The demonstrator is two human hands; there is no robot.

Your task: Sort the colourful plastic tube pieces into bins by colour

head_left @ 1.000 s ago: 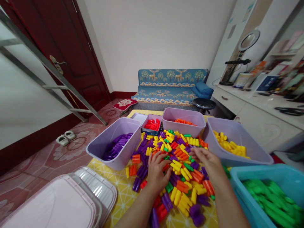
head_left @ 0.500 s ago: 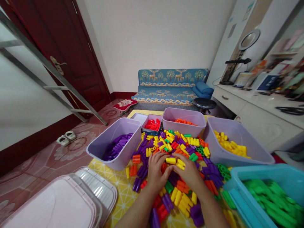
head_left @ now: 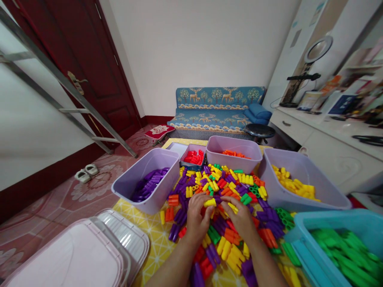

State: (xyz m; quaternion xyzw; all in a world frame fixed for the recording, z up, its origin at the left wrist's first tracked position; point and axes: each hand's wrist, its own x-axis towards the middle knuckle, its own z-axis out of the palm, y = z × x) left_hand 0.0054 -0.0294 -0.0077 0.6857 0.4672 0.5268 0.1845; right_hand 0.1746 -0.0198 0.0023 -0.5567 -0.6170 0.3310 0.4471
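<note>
My left hand is over the middle of a heap of plastic building blocks, its fingers closed on a yellow block. Close beside it, my right hand is curled round another yellow block, partly hidden by the fingers. A purple block shows between the fingertips of both hands; which hand touches it I cannot tell. Around the hands lie joined and loose blocks in purple, yellow, red, orange and green, such as an orange block below the right hand.
A lilac bin of purple blocks stands left. Behind are a small box of red blocks and a bin of orange ones. On the right are a yellow-block bin and a turquoise green-block bin. Lids lie at front left.
The yellow block at my left fingertips has shifted left, away from the right hand. My hands are slightly further apart, and a purple block now shows between them. The view has shifted slightly.
</note>
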